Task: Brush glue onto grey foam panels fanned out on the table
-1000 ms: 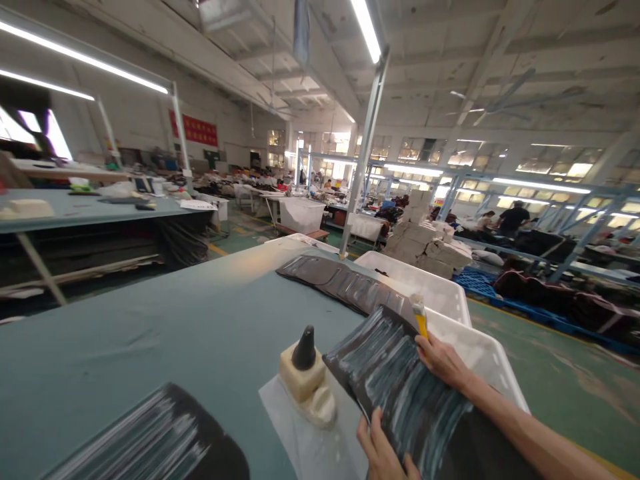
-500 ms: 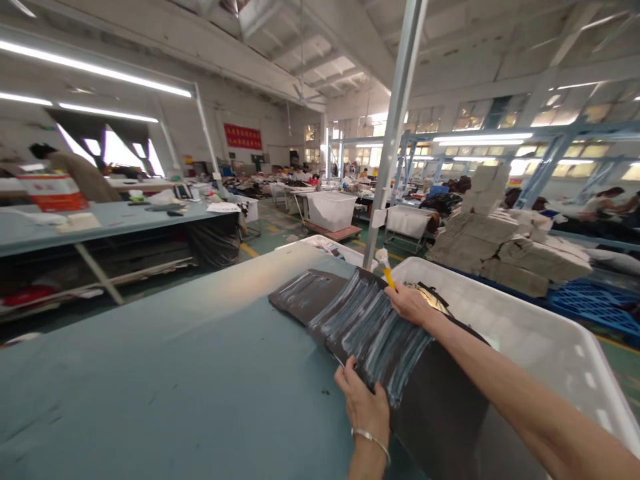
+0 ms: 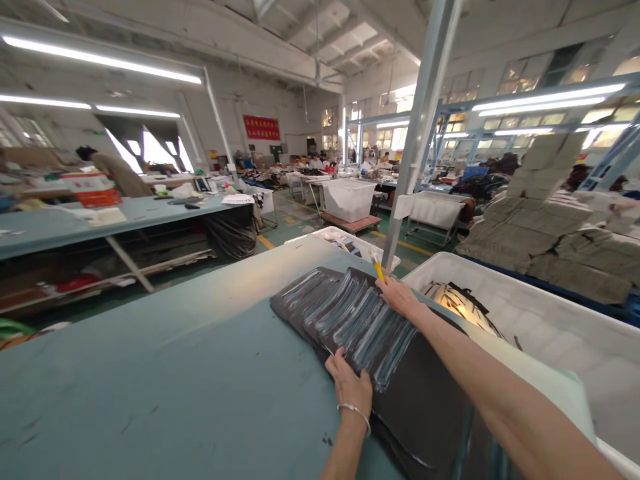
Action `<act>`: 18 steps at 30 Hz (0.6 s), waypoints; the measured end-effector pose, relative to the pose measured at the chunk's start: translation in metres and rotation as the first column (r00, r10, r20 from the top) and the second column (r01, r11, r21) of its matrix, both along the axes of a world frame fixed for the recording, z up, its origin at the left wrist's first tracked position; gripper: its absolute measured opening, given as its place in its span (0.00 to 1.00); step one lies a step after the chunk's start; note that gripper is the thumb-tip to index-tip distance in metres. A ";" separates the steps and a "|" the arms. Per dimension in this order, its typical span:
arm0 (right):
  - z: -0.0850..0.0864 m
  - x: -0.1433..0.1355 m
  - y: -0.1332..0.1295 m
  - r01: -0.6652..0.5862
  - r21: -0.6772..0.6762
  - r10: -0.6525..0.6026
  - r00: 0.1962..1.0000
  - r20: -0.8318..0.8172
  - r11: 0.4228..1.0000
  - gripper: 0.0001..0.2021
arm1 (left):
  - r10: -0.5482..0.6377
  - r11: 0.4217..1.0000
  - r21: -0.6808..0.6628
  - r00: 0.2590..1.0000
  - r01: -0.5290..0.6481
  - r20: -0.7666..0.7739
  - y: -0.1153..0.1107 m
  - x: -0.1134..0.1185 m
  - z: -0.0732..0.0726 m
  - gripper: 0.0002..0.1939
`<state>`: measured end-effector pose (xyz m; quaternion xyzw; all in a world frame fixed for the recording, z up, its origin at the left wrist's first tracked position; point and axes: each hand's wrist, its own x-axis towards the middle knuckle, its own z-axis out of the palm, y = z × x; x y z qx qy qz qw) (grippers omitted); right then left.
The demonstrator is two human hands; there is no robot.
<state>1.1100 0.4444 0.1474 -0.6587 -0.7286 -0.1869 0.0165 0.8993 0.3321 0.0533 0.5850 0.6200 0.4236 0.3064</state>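
Dark flat sheets (image 3: 415,407) lie overlapped in a stack on the blue-green table, streaked with wet-looking whitish bands across their upper part. My left hand (image 3: 351,387), with a bracelet at the wrist, grips the near left edge of the sheets between thumb and fingers. Closed around a brush (image 3: 378,267) with a yellow handle and pale head, my right hand (image 3: 400,297) is over the far edge of the stack. The brush head points up and away, clear of the sheets.
Right of the table (image 3: 150,387) stands a large white bin (image 3: 550,313) with dark-striped pieces inside. A metal post (image 3: 420,133) rises at the table's far corner, near another white bin. Stacked grey bundles (image 3: 530,220) stand farther right. A person (image 3: 117,170) bends over the left table.
The camera view has turned slightly left, and more of the lower stack and bin now shows. My right hand and brush have shifted slightly along the far edge; both hands keep their hold.
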 end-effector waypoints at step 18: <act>0.003 -0.018 -0.108 0.037 0.253 0.012 0.982 -0.188 0.967 0.07 | -0.079 0.982 -0.137 0.949 0.126 0.306 -0.098 -0.015 0.053 0.17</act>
